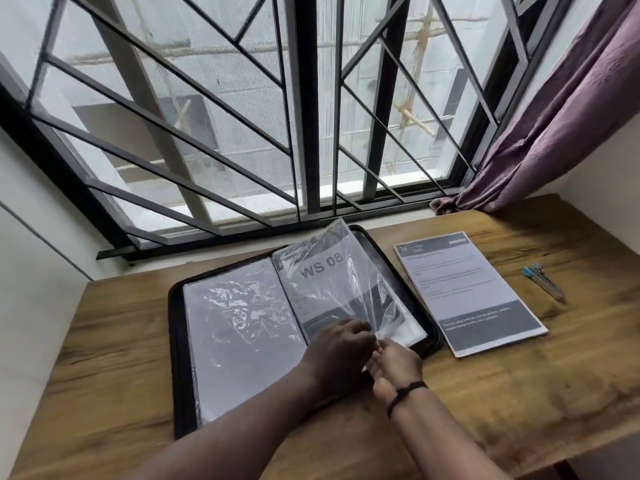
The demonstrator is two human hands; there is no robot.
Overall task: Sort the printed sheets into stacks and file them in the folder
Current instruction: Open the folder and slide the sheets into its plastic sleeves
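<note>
A black folder [178, 341] lies open on the wooden desk, its clear plastic sleeves showing. The left page [239, 327] holds a sleeve over white paper. On the right page a sheet printed "WS 08" [322, 268] sits under a clear sleeve [360, 271] that is lifted and curling upward. My left hand [337, 355] rests on the bottom of that page. My right hand [394, 365] pinches the lower edge of the lifted sleeve beside it. A stack of printed sheets [467, 292] with grey bands lies to the right of the folder.
Two blue pens [543, 280] lie at the right of the desk [104, 375]. A barred window [311, 116] runs along the back and a purple curtain [554, 133] hangs at the far right. A white wall borders the left side.
</note>
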